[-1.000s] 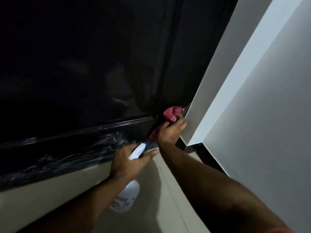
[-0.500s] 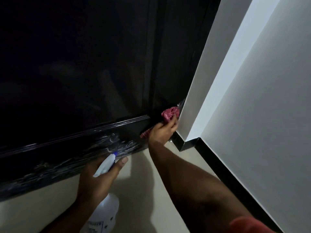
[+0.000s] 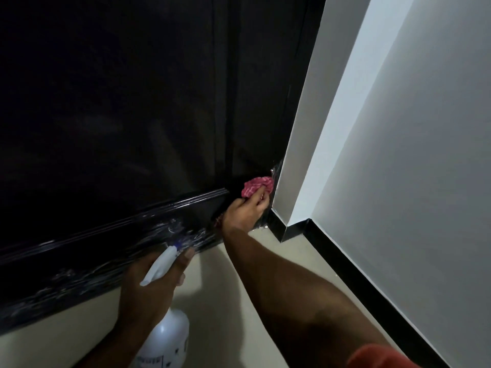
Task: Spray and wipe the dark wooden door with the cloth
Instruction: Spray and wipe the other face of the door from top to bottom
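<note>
Now | right grip [image 3: 245,211] clenched around red cloth [image 3: 257,185], pressed at lower right corner of dark door [image 3: 132,102] | left grip [image 3: 148,290] grasping spray bottle [image 3: 166,335] beside door's bottom rail

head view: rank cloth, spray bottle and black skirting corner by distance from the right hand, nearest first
1. cloth: gripped in the right hand, against the door at its lower right corner.
2. black skirting corner: just right of that hand, at floor level.
3. spray bottle: lower left, held by the left hand.
</note>
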